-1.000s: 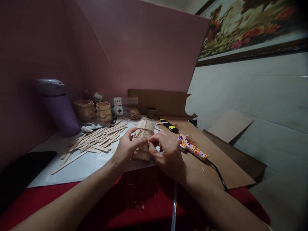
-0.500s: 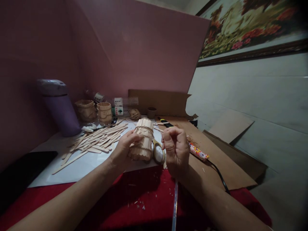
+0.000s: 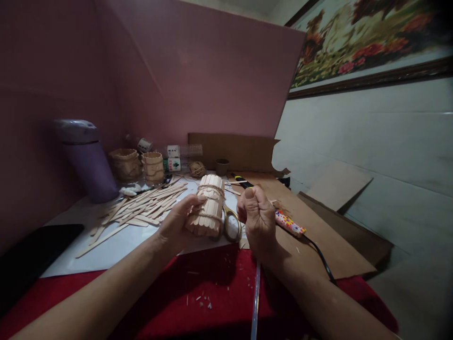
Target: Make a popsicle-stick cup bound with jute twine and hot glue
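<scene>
A cylinder of wooden craft sticks [image 3: 208, 205] bound with two bands of twine is gripped at its left side by my left hand [image 3: 180, 217]. It leans a little, and my thumb lies across the front. My right hand [image 3: 257, 217] is closed, fingers curled and thumb uppermost, just right of the cylinder and apart from it. Whatever its fingers may hold is hidden. Scissors [image 3: 232, 226] with gold-coloured handles lie between the cylinder and my right hand. Below my right wrist, a long translucent rod [image 3: 255, 302] extends toward me over the red cloth.
Loose craft sticks [image 3: 141, 208] are heaped on white paper [image 3: 106, 255] at left. Behind stand two stick-covered cups [image 3: 153, 170], a purple bottle [image 3: 90, 165] and a twine ball [image 3: 197, 169]. A flower-patterned tool [image 3: 290, 223] with a black cord lies on cardboard [image 3: 318, 250] at right.
My left hand has turned the cylinder slightly, so its lower twine band shows more clearly. My right hand has shifted a little leftward and stays closed.
</scene>
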Motion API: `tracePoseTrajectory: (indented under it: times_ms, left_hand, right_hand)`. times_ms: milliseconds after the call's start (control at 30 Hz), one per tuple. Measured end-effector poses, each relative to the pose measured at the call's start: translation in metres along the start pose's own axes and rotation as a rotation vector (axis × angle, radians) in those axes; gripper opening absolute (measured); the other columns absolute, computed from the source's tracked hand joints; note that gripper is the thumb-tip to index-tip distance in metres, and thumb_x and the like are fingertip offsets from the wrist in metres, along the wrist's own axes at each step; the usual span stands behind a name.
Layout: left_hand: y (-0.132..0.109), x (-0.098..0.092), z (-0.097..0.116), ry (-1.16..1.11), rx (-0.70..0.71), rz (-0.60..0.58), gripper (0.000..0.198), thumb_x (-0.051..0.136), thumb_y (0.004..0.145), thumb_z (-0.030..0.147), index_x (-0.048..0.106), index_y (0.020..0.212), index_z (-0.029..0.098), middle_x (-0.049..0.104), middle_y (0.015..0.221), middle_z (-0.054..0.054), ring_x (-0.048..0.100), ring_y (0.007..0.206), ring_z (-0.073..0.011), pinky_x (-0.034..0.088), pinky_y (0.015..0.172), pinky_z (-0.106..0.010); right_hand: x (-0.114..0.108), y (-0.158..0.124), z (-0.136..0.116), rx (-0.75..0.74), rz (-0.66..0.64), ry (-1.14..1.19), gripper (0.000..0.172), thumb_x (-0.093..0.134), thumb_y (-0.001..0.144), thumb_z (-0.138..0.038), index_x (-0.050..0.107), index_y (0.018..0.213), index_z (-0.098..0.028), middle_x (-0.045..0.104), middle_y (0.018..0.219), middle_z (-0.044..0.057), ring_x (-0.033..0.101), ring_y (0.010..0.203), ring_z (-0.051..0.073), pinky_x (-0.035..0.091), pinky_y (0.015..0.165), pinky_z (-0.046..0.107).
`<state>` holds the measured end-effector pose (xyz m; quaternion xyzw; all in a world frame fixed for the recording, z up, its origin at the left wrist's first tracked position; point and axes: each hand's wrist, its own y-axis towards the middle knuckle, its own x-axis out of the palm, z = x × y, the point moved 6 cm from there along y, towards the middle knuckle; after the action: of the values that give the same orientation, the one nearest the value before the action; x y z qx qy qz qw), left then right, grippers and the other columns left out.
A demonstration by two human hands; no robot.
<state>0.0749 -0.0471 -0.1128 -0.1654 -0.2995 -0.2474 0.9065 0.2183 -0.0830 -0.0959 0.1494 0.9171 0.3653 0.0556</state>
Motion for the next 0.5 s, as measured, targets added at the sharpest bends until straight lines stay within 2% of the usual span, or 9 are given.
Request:
tracePoseTrajectory:
  times_ms: [100,167,267,367,500]
  left_hand:
    - [-0.001,-0.002,0.001,0.023,0.019,0.098,0.02,0.061,0.073,0.023,0.063,0.088,0.011,0.066,0.066,-0.009,0.058,0.052,-0.0186,0.05,0.049,-0.03]
    - [-0.002,-0.002,0.001,0.058,0.039,0.13,0.019,0.063,0.071,0.026,0.063,0.083,0.011,0.064,0.063,-0.008,0.055,0.049,-0.0177,0.047,0.046,-0.029]
    - [-0.003,-0.001,0.005,0.142,0.145,0.144,0.021,0.07,0.066,0.027,0.061,0.079,0.014,0.06,0.061,-0.004,0.051,0.048,-0.015,0.043,0.044,-0.026]
    - [-0.004,0.001,0.01,0.248,0.277,0.142,0.03,0.074,0.061,0.027,0.06,0.086,0.015,0.061,0.068,-0.002,0.054,0.055,-0.0145,0.043,0.047,-0.024]
    - [-0.004,0.002,0.012,0.343,0.35,0.136,0.04,0.075,0.061,0.028,0.061,0.097,0.015,0.063,0.076,-0.001,0.055,0.061,-0.0141,0.044,0.052,-0.023]
  right_hand:
    - [0.003,0.001,0.001,-0.001,-0.04,-0.022,0.039,0.048,0.1,-0.05,0.043,0.072,-0.023,0.038,0.058,-0.007,0.034,0.05,0.01,0.03,0.048,0.024]
    - [0.006,0.002,-0.002,-0.034,-0.073,-0.049,0.03,0.055,0.097,-0.043,0.048,0.076,-0.022,0.048,0.063,-0.005,0.043,0.054,0.011,0.036,0.051,0.024]
    - [0.01,0.001,-0.012,-0.115,-0.123,-0.125,0.016,0.061,0.093,-0.032,0.055,0.082,-0.021,0.058,0.073,-0.001,0.053,0.063,0.013,0.044,0.058,0.027]
    - [0.014,-0.002,-0.024,-0.219,-0.172,-0.211,0.011,0.06,0.093,-0.023,0.059,0.083,-0.021,0.062,0.079,0.001,0.057,0.07,0.014,0.047,0.064,0.028]
    - [0.017,-0.005,-0.033,-0.335,-0.215,-0.299,0.009,0.057,0.094,-0.018,0.061,0.086,-0.02,0.065,0.084,0.003,0.061,0.079,0.016,0.048,0.068,0.029]
